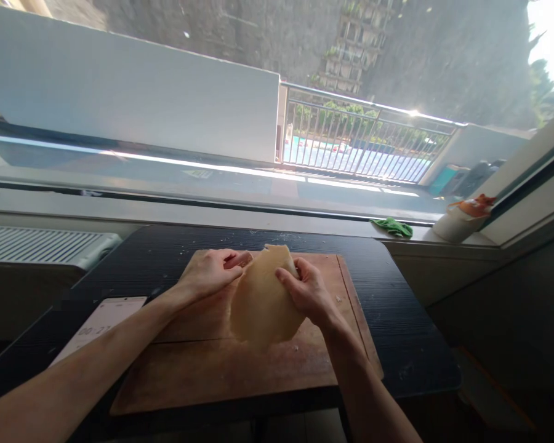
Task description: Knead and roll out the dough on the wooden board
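One rectangular white-screened phone [101, 317]; one curled left hand [212, 271] (its grip, we cannot tell); one thin, pale dough sheet [263, 304], long axis pointing away from us, over one brown wooden board [203, 375]; one right hand [311, 290] pinching the dough's edge.

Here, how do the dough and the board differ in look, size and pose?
The dough is pale with a rounded, uneven outline; the board is brown and straight-edged. The dough is smaller than the board. The right hand grips the dough; the board lies on the black table. Both look broad and flattish.
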